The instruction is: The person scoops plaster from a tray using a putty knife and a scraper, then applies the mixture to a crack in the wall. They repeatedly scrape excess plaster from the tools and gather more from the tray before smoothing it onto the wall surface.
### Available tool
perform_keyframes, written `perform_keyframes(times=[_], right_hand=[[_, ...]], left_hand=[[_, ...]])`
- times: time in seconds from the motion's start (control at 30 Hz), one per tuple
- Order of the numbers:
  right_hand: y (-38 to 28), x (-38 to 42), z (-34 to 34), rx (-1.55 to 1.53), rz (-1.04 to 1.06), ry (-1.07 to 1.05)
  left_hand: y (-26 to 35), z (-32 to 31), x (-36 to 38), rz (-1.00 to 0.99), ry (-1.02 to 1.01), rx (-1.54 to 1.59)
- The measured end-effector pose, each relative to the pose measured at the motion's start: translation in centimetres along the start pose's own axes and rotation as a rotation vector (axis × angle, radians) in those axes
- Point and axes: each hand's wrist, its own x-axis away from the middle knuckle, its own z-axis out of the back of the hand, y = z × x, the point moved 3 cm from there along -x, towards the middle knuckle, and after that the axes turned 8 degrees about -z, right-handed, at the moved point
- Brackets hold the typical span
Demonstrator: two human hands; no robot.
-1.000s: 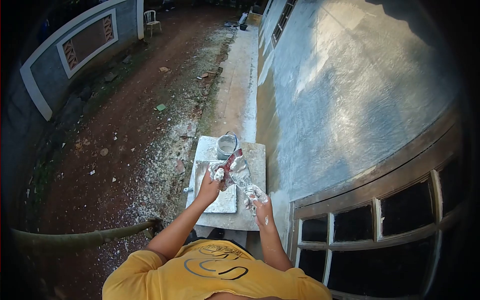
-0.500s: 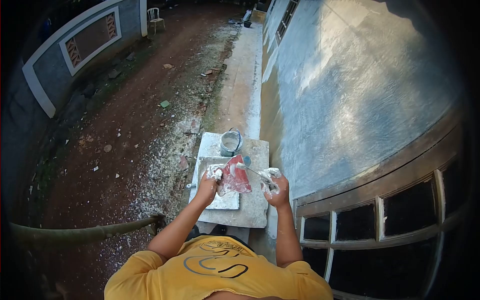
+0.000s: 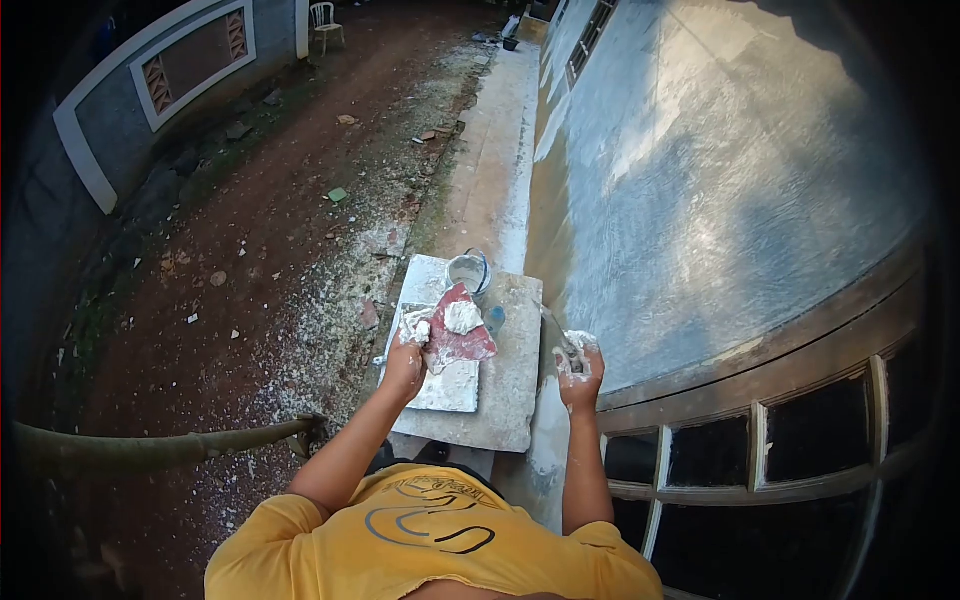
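A red sheet (image 3: 458, 346) with a lump of white paste (image 3: 462, 318) on it is gripped at its left edge by my left hand (image 3: 406, 362). My right hand (image 3: 580, 370) is closed round the handle of a thin metal trowel (image 3: 556, 328), whose blade points up and left beside the wall. White paste covers the fingers of both hands. Below the red sheet lies a white-smeared board (image 3: 450, 392) on a pale worktop (image 3: 512, 400). At the worktop's far edge stands a bucket (image 3: 468, 272), with paste on its inside.
On the right rises a plastered wall (image 3: 700, 200) above a wooden window frame (image 3: 760, 430). A pole (image 3: 160, 444) reaches in from the left. Dirt ground (image 3: 250, 240) with white splatters runs along the left, and a white chair (image 3: 325, 26) stands far off.
My right hand and the trowel have moved right, away from the red sheet. A lump of white paste now sits on the sheet. The view has shifted slightly.
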Motion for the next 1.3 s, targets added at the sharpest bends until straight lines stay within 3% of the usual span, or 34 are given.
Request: perform_keyframes(times=[0.07, 0.13, 0.2, 0.3, 0.4, 0.47, 0.53, 0.6, 0.73, 0.8, 0.83, 0.87, 0.93, 1.07, 1.3], right_hand=[[0.6, 2.4, -2.1, -0.52, -0.54, 0.052], [-1.9, 3.0, -2.7, -0.69, -0.657, -0.053], [-3.9, 4.3, -3.8, -1.026, -0.911, -0.243], [-5.3, 5.3, -4.9, -1.119, -1.06, -0.289], [-5.2, 5.7, -5.8, -1.052, -1.092, -0.289], [-4.9, 5.3, -6.2, -1.077, -1.104, -0.258], [-4.5, 4.7, -6.6, -1.137, -1.083, -0.276], [-4.0, 4.0, -6.6, -1.159, -1.066, -0.254], [-1.3, 3.2, -6.4, -1.133, -0.924, -0.254], [0.3, 2.8, -5.6, -0.503, -0.428, -0.204], [0.3, 2.5, -4.9, -0.295, -0.363, -0.16], [-0.7, 1.8, -4.0, -0.295, -0.362, -0.163], [-3.8, 0.0, -2.4, 0.043, -0.088, -0.256], [-3.5, -0.5, -1.7, 0.293, 0.186, -0.347], [-5.9, -3.9, 2.2, 0.303, 0.044, -0.335]], left_hand=[[-0.1, 0.3, 0.0, 0.012, 0.013, 0.001], [-0.9, 1.2, -0.5, -0.064, -0.047, -0.077], [-1.4, 1.9, -0.6, -0.07, -0.076, -0.1], [-0.8, 0.9, -0.3, -0.131, -0.108, -0.17], [-0.7, 0.0, 0.8, 0.034, -0.127, -0.347], [-0.4, -1.3, 1.3, -0.1, -0.178, -0.554], [0.2, -2.5, 1.9, -0.068, -0.195, -0.532], [0.7, -3.6, 2.0, -0.132, -0.338, -0.652], [-0.5, -2.9, 2.8, 0.041, -0.21, -0.542], [-2.0, -1.1, 1.8, 0.096, -0.172, -0.442], [-3.3, 0.6, 1.0, 0.119, -0.153, -0.419], [-4.0, 1.5, 0.6, 0.142, -0.133, -0.395], [-3.9, 1.1, 0.7, 0.101, -0.025, -0.268], [-4.1, 1.7, 0.6, 0.149, 0.026, -0.165], [-3.0, 0.9, 0.5, 0.058, 0.052, -0.195]])
